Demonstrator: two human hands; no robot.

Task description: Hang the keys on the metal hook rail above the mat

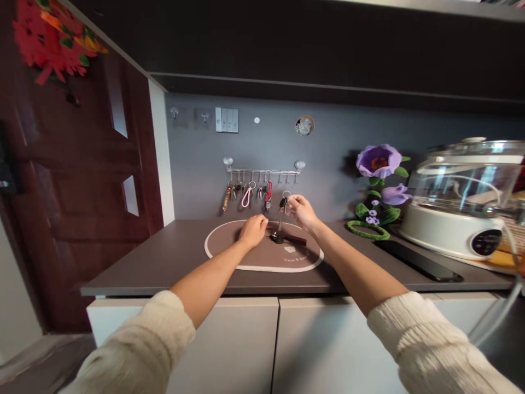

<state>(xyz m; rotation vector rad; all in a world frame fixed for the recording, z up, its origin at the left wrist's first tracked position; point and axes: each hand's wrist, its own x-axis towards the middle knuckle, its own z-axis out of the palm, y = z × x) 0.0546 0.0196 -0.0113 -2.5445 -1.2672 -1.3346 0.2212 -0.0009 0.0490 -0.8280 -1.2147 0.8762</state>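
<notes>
My right hand (pixel 301 212) is raised in front of the wall, its fingers pinched on a bunch of keys (pixel 283 202) with a metal ring on top. My left hand (pixel 253 231) is low over the brown oval mat (pixel 223 249), fingers curled closed; what they hold, if anything, is hidden. Between the hands, a dark bunch of keys (pixel 278 238) and a dark brown strip (pixel 295 239) lie on the mat. Behind them a clear hook rail (pixel 262 172) is fixed to the wall. Several key bunches hang from it, including a pink loop (pixel 246 197) and a red key holder (pixel 269 195).
To the right stand purple artificial flowers (pixel 379 161), a black phone (pixel 418 261) lying flat, and a white appliance with a clear top (pixel 455 224). A dark shelf (pixel 311 44) overhangs the counter (pixel 164 262). The left side holds a dark red door (pixel 82 219).
</notes>
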